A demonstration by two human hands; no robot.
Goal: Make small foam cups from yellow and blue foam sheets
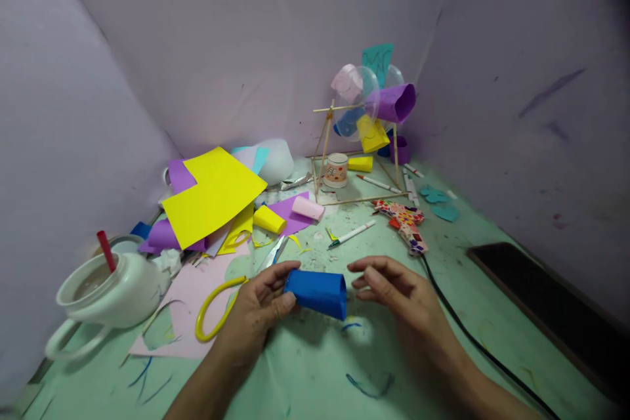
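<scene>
My left hand is closed round the left end of a rolled blue paper tube, thumb beneath and fingers over it. My right hand is at the tube's right end, its fingers curled and touching the edge. The tube is held just above the green table. Scissors with yellow handles lie right beside my left hand.
A white teapot with a red stick stands at the left. Yellow and purple paper sheets, small paper rolls, a pen and a patterned glue gun with a black cable lie ahead. A stick-framed paper wheel and a mug stand at the back. A dark slab lies right.
</scene>
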